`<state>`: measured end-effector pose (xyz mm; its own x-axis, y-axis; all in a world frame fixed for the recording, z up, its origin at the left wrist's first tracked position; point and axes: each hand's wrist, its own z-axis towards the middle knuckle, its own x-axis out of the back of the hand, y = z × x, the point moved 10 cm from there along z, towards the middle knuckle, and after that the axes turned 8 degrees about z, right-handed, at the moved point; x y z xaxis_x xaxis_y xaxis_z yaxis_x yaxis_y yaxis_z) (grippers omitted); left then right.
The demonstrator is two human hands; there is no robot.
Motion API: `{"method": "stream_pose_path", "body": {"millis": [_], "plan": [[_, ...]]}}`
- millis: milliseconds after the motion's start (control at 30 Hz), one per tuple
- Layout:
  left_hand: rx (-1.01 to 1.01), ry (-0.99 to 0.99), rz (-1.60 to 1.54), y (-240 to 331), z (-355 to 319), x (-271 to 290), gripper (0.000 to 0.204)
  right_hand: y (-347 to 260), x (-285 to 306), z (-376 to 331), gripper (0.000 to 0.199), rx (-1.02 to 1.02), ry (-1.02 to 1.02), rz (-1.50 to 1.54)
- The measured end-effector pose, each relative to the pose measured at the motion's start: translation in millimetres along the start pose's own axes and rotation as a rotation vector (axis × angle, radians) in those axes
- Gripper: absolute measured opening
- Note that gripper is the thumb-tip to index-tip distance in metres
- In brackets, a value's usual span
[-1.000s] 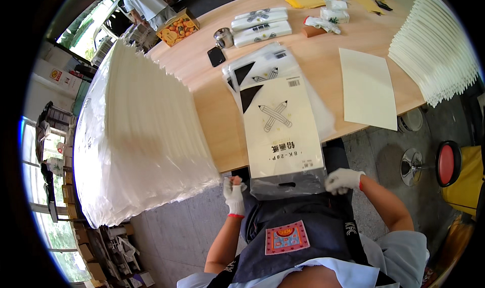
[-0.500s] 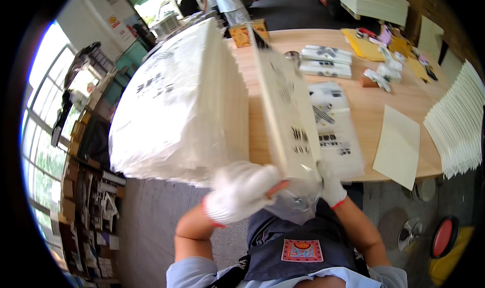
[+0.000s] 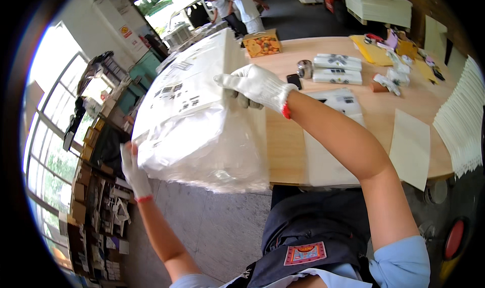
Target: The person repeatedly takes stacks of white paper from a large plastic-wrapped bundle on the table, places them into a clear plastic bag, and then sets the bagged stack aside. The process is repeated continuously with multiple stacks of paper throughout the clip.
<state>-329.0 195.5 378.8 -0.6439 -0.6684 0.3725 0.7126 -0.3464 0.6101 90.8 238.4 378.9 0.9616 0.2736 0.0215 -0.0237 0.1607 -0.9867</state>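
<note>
From the head camera: a second ago both your gloved hands were low at the near edge of the surface, at the bottom of a long printed paper bag lying flat there. Half a second ago that bag stood up on edge between your hands. Now your hands are on the big plastic-wrapped stack of white sheets [image 3: 197, 121] at the left end of the surface [image 3: 283, 136], and the view has swung left toward it. Judging by that, you have left the flat bag and turned to the stack.

Your right hand [image 3: 255, 86] reaches across with the arm stretched out, palm down on the upper right edge of the stack, fingers curled over it in a clenched grip on the wrapping. Your left hand [image 3: 132, 169] is low at the stack's near left corner, arm reaching up from below, fingers pressed against the plastic; whether it grips or only steadies I cannot tell.

The stack rests on the surface and overhangs its near edge above the floor [image 3: 217, 227].
</note>
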Motion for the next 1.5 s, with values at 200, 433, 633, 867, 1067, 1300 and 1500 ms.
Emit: {"method": "stream_pose_path", "body": {"millis": [200,433,633,867,1067,1300,1500], "plan": [[0.288,0.018,-0.312,-111,-251,-110,0.046,109,46,-99,0.041,-0.161,-0.017,0.287],[-0.402,-0.883,-0.165,162,-407,-358,0.008,285,140,-266,0.032,-0.524,0.456,0.534],[-0.596,-1.186,0.015,193,-463,-474,0.015,324,128,-367,0.027,-0.638,0.72,0.562],[-0.506,-1.368,-0.128,194,-452,-488,0.015,349,119,-396,0.022,-0.642,0.738,0.752],[-0.226,-1.386,-0.195,189,-422,-508,0.018,359,140,-309,0.029,-0.526,0.562,0.739],[0.032,-1.12,-0.618,199,-340,-514,0.017,362,189,-264,0.041,-0.398,0.867,0.396],[0.368,-1.256,-0.949,236,-301,-498,0.022,352,214,-323,0.037,-0.65,0.683,-0.233]]}}
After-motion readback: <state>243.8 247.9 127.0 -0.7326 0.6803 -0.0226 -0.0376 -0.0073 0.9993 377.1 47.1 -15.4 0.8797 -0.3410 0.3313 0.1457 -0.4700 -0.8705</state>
